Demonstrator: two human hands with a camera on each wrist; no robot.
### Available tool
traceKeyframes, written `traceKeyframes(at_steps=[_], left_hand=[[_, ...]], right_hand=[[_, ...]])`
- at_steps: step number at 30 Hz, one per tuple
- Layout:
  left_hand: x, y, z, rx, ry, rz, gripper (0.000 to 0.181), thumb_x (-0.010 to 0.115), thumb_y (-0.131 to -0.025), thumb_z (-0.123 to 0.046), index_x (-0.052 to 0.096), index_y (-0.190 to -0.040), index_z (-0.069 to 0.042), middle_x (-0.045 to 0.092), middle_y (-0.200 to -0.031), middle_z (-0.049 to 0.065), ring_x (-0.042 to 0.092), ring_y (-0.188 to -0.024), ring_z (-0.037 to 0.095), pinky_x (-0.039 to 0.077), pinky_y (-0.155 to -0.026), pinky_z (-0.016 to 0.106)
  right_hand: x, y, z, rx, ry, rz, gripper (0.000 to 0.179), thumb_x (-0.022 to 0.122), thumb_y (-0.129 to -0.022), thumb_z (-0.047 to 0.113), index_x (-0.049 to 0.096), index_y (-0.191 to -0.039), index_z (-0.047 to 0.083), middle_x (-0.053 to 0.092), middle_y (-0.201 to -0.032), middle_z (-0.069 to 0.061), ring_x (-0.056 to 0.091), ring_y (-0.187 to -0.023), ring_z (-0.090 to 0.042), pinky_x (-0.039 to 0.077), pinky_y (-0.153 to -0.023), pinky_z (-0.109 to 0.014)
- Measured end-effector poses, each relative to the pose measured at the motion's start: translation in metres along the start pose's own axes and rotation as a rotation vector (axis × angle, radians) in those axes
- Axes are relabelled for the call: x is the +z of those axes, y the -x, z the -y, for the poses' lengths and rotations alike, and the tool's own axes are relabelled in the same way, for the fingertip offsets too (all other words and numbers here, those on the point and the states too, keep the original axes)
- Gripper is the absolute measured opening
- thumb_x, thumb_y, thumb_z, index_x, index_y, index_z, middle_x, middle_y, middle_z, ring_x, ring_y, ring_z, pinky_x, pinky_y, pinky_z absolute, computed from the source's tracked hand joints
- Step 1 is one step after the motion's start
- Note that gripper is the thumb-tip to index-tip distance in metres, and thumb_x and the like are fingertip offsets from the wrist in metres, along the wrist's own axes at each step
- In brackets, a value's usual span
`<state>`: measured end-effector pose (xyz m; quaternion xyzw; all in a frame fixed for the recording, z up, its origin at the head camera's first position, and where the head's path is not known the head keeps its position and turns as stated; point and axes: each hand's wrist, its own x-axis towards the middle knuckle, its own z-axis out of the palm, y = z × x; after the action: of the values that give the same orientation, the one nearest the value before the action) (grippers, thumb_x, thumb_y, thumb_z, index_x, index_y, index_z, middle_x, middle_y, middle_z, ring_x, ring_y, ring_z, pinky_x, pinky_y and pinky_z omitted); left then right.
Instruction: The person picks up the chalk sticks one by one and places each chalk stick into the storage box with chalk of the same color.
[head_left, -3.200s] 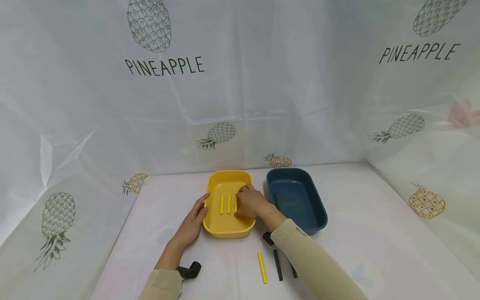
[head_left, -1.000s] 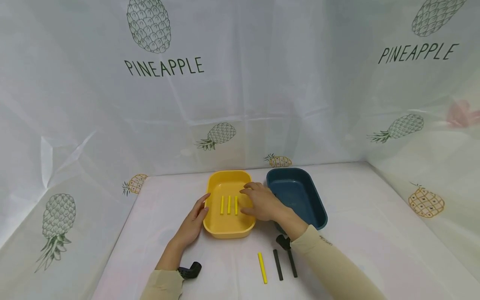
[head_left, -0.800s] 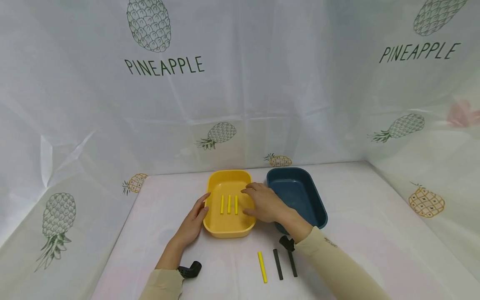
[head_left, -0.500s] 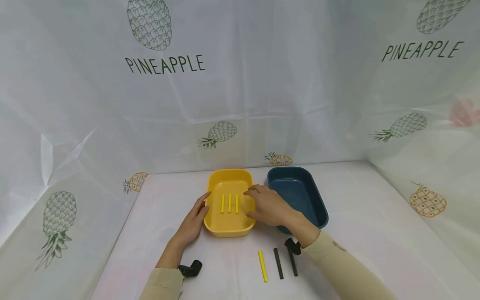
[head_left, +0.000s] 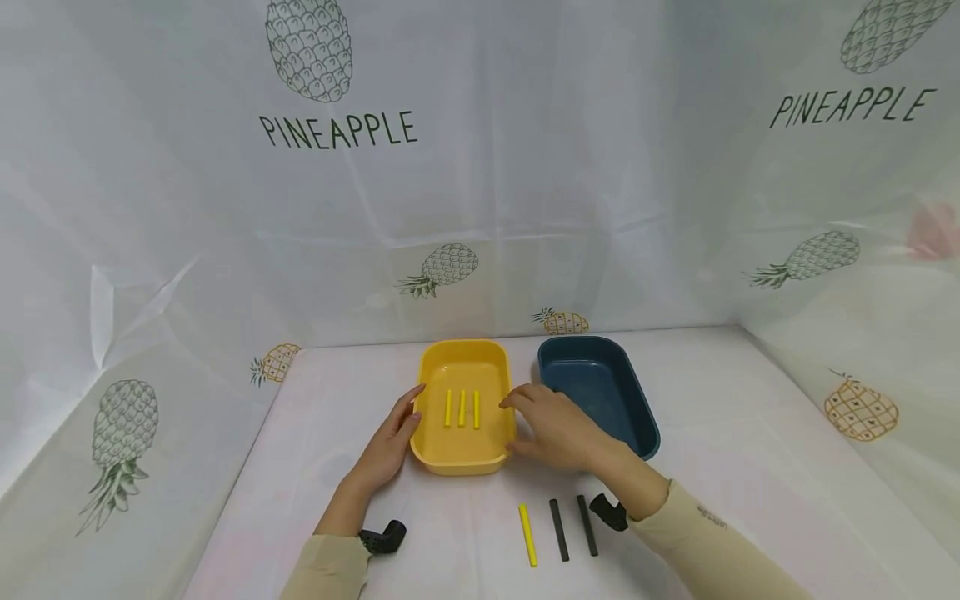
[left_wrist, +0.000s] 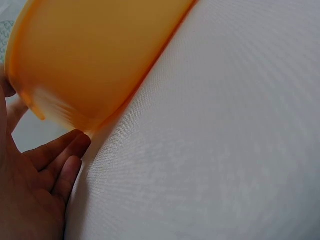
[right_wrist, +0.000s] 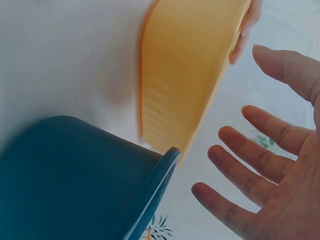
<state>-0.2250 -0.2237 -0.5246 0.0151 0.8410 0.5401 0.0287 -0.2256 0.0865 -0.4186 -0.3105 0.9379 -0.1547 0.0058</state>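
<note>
Left hand (head_left: 388,443): fingers loosely extended, touches tray (head_left: 459,454) | Right hand (head_left: 561,429): fingers spread, holds nothing | In tray: three sticks (head_left: 462,408)

- Left tray (head_left: 463,450): on the table (head_left: 465,533), the clock's centre, twelve away from the person.
- Three sticks (head_left: 462,408): inside it, side by side, each running twelve to six.
- Right tray (head_left: 596,383): at three o'clock, just beside it.
- Left hand (head_left: 390,442): at nine, against its side.
- Right hand (head_left: 555,427): near three.
- Three loose sticks (head_left: 558,529): on the table, between four and five.
- Sheet (head_left: 525,208): at twelve, behind both trays.
</note>
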Motion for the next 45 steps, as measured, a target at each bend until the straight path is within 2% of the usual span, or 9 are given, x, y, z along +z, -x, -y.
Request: traceKeyframes(at_steps=[7, 14, 23, 30, 36, 45], left_hand=[[0.000, -0.002, 0.003, -0.008, -0.003, 0.005, 0.045, 0.043, -0.111, -0.046, 0.032, -0.152, -0.059, 0.030, -0.171, 0.007, 0.026, -0.159, 0.034, 0.016, -0.128, 0.062], [-0.001, -0.001, 0.000, -0.007, -0.018, 0.005, 0.045, 0.043, -0.111, -0.043, 0.033, -0.153, -0.058, 0.030, -0.171, 0.007, 0.026, -0.159, 0.035, 0.017, -0.128, 0.062], [0.000, -0.002, -0.002, -0.026, -0.023, 0.003, 0.045, 0.042, -0.112, -0.042, 0.031, -0.151, -0.062, 0.030, -0.171, 0.007, 0.027, -0.159, 0.035, 0.018, -0.128, 0.061], [-0.001, -0.002, -0.001, -0.037, -0.016, 0.008, 0.045, 0.042, -0.111, -0.044, 0.031, -0.151, -0.062, 0.029, -0.171, 0.006, 0.026, -0.159, 0.034, 0.018, -0.128, 0.061], [-0.001, -0.003, 0.000, -0.029, -0.021, 0.006, 0.045, 0.042, -0.111, -0.044, 0.032, -0.152, -0.060, 0.029, -0.171, 0.006, 0.025, -0.159, 0.033, 0.018, -0.128, 0.061], [-0.002, -0.002, -0.002, -0.033, -0.015, 0.011, 0.046, 0.042, -0.111, -0.043, 0.031, -0.153, -0.059, 0.029, -0.171, 0.006, 0.025, -0.159, 0.034, 0.017, -0.128, 0.062]], right_hand=[[0.002, 0.012, 0.001, -0.021, 0.020, 0.014, 0.050, 0.082, -0.089, 0.039, 0.066, -0.132, 0.018, 0.064, -0.137, -0.001, 0.058, -0.125, -0.022, 0.052, -0.107, -0.046], [0.002, 0.027, 0.004, -0.043, 0.010, 0.040, 0.046, 0.081, -0.088, 0.042, 0.067, -0.126, 0.020, 0.065, -0.128, 0.003, 0.059, -0.119, -0.018, 0.053, -0.103, -0.044], [0.009, 0.042, 0.010, -0.049, 0.053, 0.159, 0.060, 0.086, -0.081, 0.048, 0.067, -0.129, 0.017, 0.063, -0.128, 0.004, 0.057, -0.116, -0.015, 0.053, -0.102, -0.043], [0.016, 0.050, 0.013, -0.047, 0.021, 0.213, 0.061, 0.086, -0.080, 0.050, 0.067, -0.128, 0.017, 0.062, -0.128, 0.006, 0.058, -0.112, -0.014, 0.057, -0.099, -0.041], [0.027, 0.056, 0.011, -0.021, 0.008, 0.277, 0.067, 0.086, -0.079, 0.055, 0.066, -0.131, 0.019, 0.061, -0.133, 0.005, 0.059, -0.117, -0.015, 0.058, -0.099, -0.040], [0.038, 0.063, 0.008, -0.050, 0.020, 0.297, 0.077, 0.088, -0.073, 0.060, 0.063, -0.134, 0.019, 0.060, -0.136, 0.003, 0.058, -0.121, -0.018, 0.055, -0.105, -0.043]])
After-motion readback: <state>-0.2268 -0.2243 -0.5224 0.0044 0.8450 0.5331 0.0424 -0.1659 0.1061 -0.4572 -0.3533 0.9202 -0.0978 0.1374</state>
